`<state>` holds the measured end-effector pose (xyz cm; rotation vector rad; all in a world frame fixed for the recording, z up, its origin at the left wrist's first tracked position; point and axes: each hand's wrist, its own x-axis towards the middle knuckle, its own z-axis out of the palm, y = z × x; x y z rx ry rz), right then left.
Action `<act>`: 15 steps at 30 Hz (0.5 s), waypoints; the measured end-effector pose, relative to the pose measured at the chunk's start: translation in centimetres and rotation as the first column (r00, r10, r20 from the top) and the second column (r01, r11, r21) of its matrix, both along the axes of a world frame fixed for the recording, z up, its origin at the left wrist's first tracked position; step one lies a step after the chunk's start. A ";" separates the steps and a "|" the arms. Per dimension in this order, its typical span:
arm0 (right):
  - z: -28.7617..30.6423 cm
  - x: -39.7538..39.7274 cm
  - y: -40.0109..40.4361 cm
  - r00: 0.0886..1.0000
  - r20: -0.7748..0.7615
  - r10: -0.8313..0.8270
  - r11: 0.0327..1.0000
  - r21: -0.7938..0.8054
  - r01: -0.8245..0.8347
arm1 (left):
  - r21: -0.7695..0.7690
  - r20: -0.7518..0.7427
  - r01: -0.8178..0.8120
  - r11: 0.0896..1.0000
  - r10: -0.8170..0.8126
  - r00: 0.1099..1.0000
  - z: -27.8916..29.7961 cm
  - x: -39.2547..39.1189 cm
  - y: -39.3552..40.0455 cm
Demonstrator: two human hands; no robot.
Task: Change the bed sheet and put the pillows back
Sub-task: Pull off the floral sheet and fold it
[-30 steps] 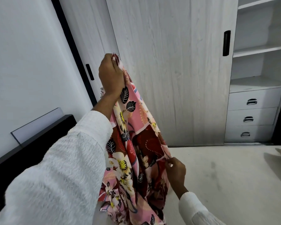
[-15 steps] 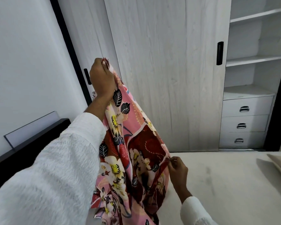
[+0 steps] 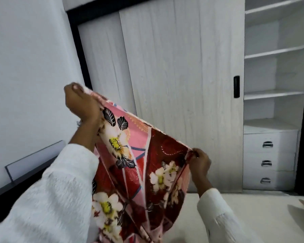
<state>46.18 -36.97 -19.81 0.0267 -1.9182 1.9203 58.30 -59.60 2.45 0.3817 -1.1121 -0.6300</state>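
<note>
Head view, one frame. I see the pink and dark red floral cotton bed sheet [image 3: 139, 169] filling the centre and lower centre of the frame, held up in the air between two hands. Print: white flowers with yellow centres, black veined leaves, pale bands crossing pink and maroon panels. Its top edge runs taut on a slant from upper left down to the right; below that the cloth hangs in loose folds and runs out of the bottom of the frame.

Left hand [image 3: 82, 103], left of centre and the higher of the two, has its fingers curled round a bunched corner of the sheet. Right hand [image 3: 199, 163], right of centre and lower, pinches the sheet's edge between thumb and fingers. Both arms wear white textured sleeves [image 3: 47, 199].

Behind the sheet, a pale wood-grain sliding wardrobe door [image 3: 182, 67] with a black recessed handle [image 3: 236, 86]. Right side of the frame: open white shelves [image 3: 275, 51] above three white drawers [image 3: 268, 160] with metal pulls. Lower left: the black headboard [image 3: 21, 183] against a white wall [image 3: 25, 67]. Lower right: a bare pale mattress surface [image 3: 261, 204].
</note>
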 end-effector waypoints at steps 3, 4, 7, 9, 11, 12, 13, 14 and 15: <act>8.2 -0.2 1.0 0.988 -0.141 -0.062 0.985 -0.166 0.039 | 0.180 -0.148 0.057 0.982 -0.030 0.988 1.0 1.8 -1.9; 11.0 0.1 1.3 0.971 -0.229 -0.073 0.976 -0.218 0.022 | 0.231 -0.216 0.090 0.969 -0.039 0.976 1.4 2.4 -2.9; 17.4 1.3 1.9 0.874 -0.483 -0.056 0.964 -0.255 -0.079 | 0.322 -0.379 0.183 0.929 -0.050 0.924 2.3 3.7 -5.8; 19.6 1.8 1.9 0.846 -0.533 0.020 0.985 -0.135 -0.109 | 0.351 -0.441 0.270 0.897 -0.096 0.892 2.3 4.3 -7.2; 20.7 2.1 2.0 0.834 -0.547 0.067 0.988 -0.079 -0.130 | 0.396 -0.419 0.367 0.841 -0.190 0.888 1.9 4.7 -8.2; 20.9 2.1 2.0 0.829 -0.551 0.094 0.985 -0.068 -0.157 | 0.411 -0.409 0.423 0.808 -0.252 0.877 1.5 4.8 -8.6; 20.9 2.2 2.0 0.821 -0.556 0.129 0.982 -0.043 -0.184 | 0.417 -0.392 0.469 0.779 -0.311 0.866 1.3 4.8 -9.0; 20.6 2.2 1.9 0.812 -0.561 0.163 0.981 0.007 -0.192 | 0.427 -0.357 0.505 0.750 -0.374 0.856 1.0 4.7 -8.9; 20.2 2.3 1.6 0.802 -0.564 0.194 0.980 0.077 -0.184 | 0.427 -0.321 0.545 0.722 -0.442 0.838 0.8 4.5 -8.2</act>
